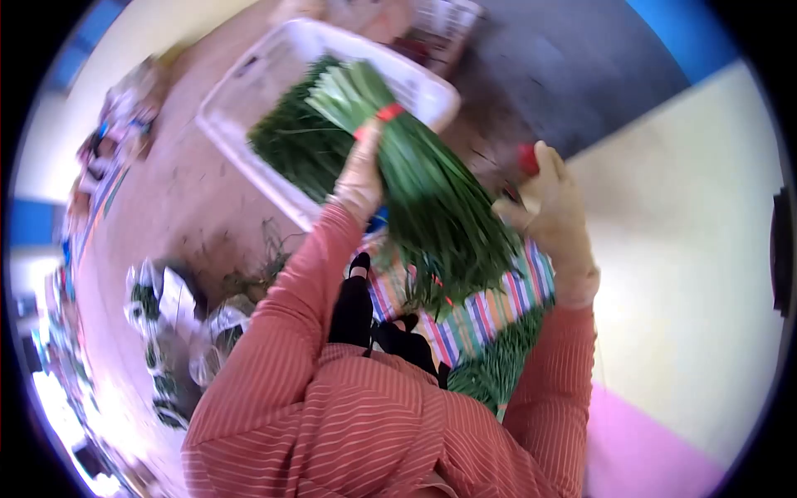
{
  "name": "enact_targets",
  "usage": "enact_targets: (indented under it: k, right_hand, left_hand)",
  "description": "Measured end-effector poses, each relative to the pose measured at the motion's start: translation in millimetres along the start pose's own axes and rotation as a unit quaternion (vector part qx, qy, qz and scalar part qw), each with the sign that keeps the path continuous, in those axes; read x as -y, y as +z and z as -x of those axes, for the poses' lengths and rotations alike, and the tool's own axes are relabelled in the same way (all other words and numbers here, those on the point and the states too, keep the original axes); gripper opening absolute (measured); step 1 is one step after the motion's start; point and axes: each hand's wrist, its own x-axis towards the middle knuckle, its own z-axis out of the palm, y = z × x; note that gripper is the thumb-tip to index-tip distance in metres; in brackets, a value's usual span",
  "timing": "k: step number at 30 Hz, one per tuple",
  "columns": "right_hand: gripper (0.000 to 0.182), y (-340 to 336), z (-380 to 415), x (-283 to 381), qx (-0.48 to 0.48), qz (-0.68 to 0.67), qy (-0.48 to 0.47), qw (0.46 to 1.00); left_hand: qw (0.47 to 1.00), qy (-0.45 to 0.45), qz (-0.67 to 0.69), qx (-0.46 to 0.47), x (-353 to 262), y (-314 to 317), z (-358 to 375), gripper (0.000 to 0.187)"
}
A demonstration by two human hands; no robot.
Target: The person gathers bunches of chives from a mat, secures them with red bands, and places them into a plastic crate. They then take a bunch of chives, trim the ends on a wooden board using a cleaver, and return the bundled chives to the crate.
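Note:
My gloved left hand (pixel 362 176) is closed on a large bunch of green chives (pixel 423 183), held up in front of me. A red band (pixel 388 111) ties the bunch near its pale cut ends, which point up and left; the leaf tips hang down to the right. To the right of the leaves is my gloved right hand (pixel 558 212), raised, its fingers curled around a small red object (pixel 528 159). Blur hides what kind of object that is. Behind the bunch stands a white plastic crate (pixel 249 70) with more chives (pixel 303 153) lying in it.
A striped woven sheet (pixel 490 311) lies near my feet, with another heap of green chives (pixel 498 361) on it. Plastic bags of greens (pixel 170 332) sit on the floor at left. A second white crate (pixel 448 21) stands farther back. A pale wall (pixel 681 249) rises at right.

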Motion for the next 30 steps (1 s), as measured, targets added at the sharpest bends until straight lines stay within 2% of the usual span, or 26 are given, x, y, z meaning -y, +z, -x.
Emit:
enact_targets:
  k: [1, 2, 3, 5, 6, 7, 9, 10, 11, 13, 14, 15, 16, 17, 18, 19, 23, 26, 27, 29, 30]
  right_hand:
    - [0.113, 15.9, -8.8, 28.5, -0.014, -0.046, -0.084, 0.995]
    - [0.123, 34.4, -15.2, 50.7, 0.037, -0.010, -0.086, 0.996]
    - [0.129, 58.7, -20.2, 65.6, 0.042, 0.015, -0.098, 0.994]
    - [0.130, 92.4, -34.6, 85.0, 0.091, -0.103, -0.078, 0.987]
    - [0.126, 103.9, -43.5, 97.4, 0.077, -0.220, -0.075, 0.969]
    - [0.126, 119.4, -55.6, 104.4, 0.086, -0.219, -0.090, 0.968]
    - [0.120, 152.8, -82.7, 115.8, 0.146, -0.244, -0.003, 0.959]
    - [0.113, 160.2, -103.6, 129.1, 0.142, -0.165, -0.029, 0.976]
    - [0.113, 179.0, -124.6, 136.1, 0.151, -0.163, -0.032, 0.975]
    - [0.108, 219.3, -168.0, 146.5, 0.196, -0.220, -0.052, 0.954]
    - [0.105, 232.7, -186.0, 161.7, 0.220, -0.183, -0.026, 0.958]
    - [0.105, 252.1, -199.5, 169.9, 0.226, -0.181, -0.028, 0.957]
    - [0.105, 278.4, -211.9, 172.7, 0.245, -0.176, -0.025, 0.953]
    - [0.106, 307.2, -220.1, 173.7, 0.265, -0.171, -0.021, 0.949]
    - [0.106, 340.1, -225.0, 172.7, 0.244, -0.177, -0.052, 0.952]
    - [0.104, 361.6, -230.6, 181.1, 0.275, -0.179, -0.020, 0.944]
    - [0.103, 441.0, -252.6, 210.6, 0.295, -0.142, -0.020, 0.945]
    - [0.102, 494.1, -267.3, 228.6, 0.300, -0.126, -0.032, 0.945]
    - [0.101, 513.1, -270.4, 231.4, 0.298, -0.117, -0.034, 0.947]
    - [0.099, 551.2, -273.3, 222.2, 0.291, -0.098, -0.048, 0.950]
    - [0.100, 564.8, -274.2, 214.5, 0.312, -0.086, -0.056, 0.944]
  left_hand:
    - [0.998, 0.048, -0.036, 0.026, 4.4, -12.2, 1.2, 0.064]
    - [1.000, 0.020, -0.013, 0.005, 4.3, -5.1, 15.2, 0.064]
    - [0.999, 0.023, -0.033, 0.005, 5.9, -15.9, 16.8, 0.063]
    - [0.999, 0.023, 0.037, 0.004, -6.0, -3.1, 34.2, 0.068]
    - [0.998, 0.021, 0.060, -0.007, -13.8, -12.6, 32.5, 0.069]
    - [0.996, 0.019, 0.083, -0.016, -26.2, -24.0, 26.7, 0.071]
    - [0.991, 0.022, 0.128, -0.032, -61.7, -38.5, 16.8, 0.071]
    - [0.990, 0.037, 0.126, -0.051, -77.2, -55.3, 4.8, 0.071]
    - [0.988, 0.049, 0.124, -0.072, -91.9, -73.0, -6.6, 0.071]
    - [0.995, 0.030, 0.062, -0.066, -140.3, -98.0, -10.2, 0.069]
    - [0.995, 0.032, 0.068, -0.072, -163.7, -106.2, -6.2, 0.069]
    - [0.977, 0.069, -0.130, -0.154, -183.7, -115.0, -3.2, 0.068]
    - [0.912, 0.103, -0.325, -0.228, -200.5, -128.5, -4.2, 0.072]
    - [0.833, 0.188, -0.434, -0.289, -204.0, -154.3, -8.7, 0.072]
    - [0.715, 0.293, -0.552, -0.312, -208.8, -182.4, -4.3, 0.072]
    - [0.570, 0.383, -0.652, -0.321, -220.8, -193.9, 2.6, 0.072]
    - [0.554, 0.372, -0.654, -0.355, -234.1, -241.1, -6.6, 0.077]
    - [0.622, 0.336, -0.617, -0.346, -230.4, -250.0, -16.1, 0.083]
    - [0.624, 0.320, -0.613, -0.363, -224.9, -251.2, -18.3, 0.085]
    - [0.594, 0.329, -0.647, -0.347, -227.2, -251.3, -19.7, 0.086]
    - [0.618, 0.326, -0.632, -0.335, -226.5, -254.8, -18.7, 0.085]
